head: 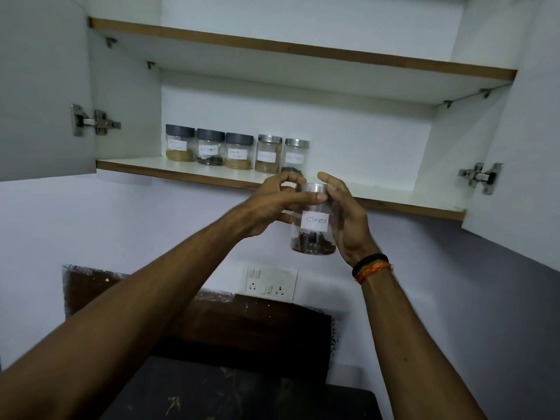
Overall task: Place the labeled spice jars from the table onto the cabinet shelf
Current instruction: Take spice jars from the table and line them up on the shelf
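Note:
A clear glass jar labelled "Cloves" (313, 231), with a steel lid and dark cloves at its bottom, is held up just below the front edge of the lower cabinet shelf (394, 200). My left hand (272, 204) grips its upper left side and lid. Around the jar's right side wraps my right hand (348, 219). Several labelled spice jars stand in a row at the back left of that shelf: three with dark lids (209, 147) and two with steel lids (268, 153), the rightmost partly hidden behind my fingers.
Both cabinet doors stand open, the left door (45, 86) and the right door (521, 147) with hinges showing. An upper shelf (303, 50) spans the cabinet. A wall socket plate (271, 283) sits below, above a dark backsplash and counter (242, 395).

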The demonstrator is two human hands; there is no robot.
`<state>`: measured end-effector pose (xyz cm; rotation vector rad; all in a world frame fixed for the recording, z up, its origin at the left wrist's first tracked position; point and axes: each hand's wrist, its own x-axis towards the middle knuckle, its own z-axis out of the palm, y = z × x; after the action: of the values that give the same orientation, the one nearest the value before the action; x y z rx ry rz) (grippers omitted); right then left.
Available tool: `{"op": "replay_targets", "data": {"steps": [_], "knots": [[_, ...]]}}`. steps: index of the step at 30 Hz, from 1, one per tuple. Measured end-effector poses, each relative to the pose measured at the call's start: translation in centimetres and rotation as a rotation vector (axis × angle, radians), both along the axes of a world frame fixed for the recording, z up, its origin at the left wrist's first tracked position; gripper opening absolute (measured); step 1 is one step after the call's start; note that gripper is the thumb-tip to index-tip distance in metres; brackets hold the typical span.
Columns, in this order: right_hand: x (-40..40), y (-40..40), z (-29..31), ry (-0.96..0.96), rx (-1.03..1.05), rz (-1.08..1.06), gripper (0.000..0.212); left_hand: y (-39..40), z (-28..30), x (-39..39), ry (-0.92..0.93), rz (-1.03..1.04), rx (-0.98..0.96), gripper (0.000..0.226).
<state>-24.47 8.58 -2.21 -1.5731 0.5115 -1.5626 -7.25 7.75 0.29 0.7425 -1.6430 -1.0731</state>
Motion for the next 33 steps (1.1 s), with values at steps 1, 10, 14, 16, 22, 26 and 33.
{"op": "replay_targets", "data": {"steps": [1,10,14,16,22,26,33], "knots": [[-0.2,-0.2,0.3,0.013,-0.014,-0.003,0.041,-0.2,0.4,0.1,-0.006,-0.014,-0.002,0.062],[-1.9,-5.0,3.1,0.144,-0.037,-0.651,0.044,-2.6,5.2,0.7,-0.080,-0.014,-0.027,0.069],[-3.0,-8.8,3.1,0.437,-0.220,-1.042,0.033,-4.6,7.9,0.9,-0.102,0.024,-0.095,0.044],[-3.7,-10.5,3.3,0.565,-0.271,-1.193,0.031,-5.9,9.1,0.7,-0.107,0.051,-0.106,0.034],[-4.0,-13.2,3.1,0.853,-0.334,-1.549,0.032,-10.7,11.4,0.6,-0.193,0.100,-0.148,0.018],[-3.9,-13.9,2.7,0.779,-0.363,-1.572,0.026,-14.6,12.8,-0.3,-0.213,0.116,-0.167,0.027],[-4.1,-14.0,2.3,0.650,-0.427,-1.587,0.023,-19.1,13.7,-3.5,-0.257,0.052,-0.206,0.030]]}}
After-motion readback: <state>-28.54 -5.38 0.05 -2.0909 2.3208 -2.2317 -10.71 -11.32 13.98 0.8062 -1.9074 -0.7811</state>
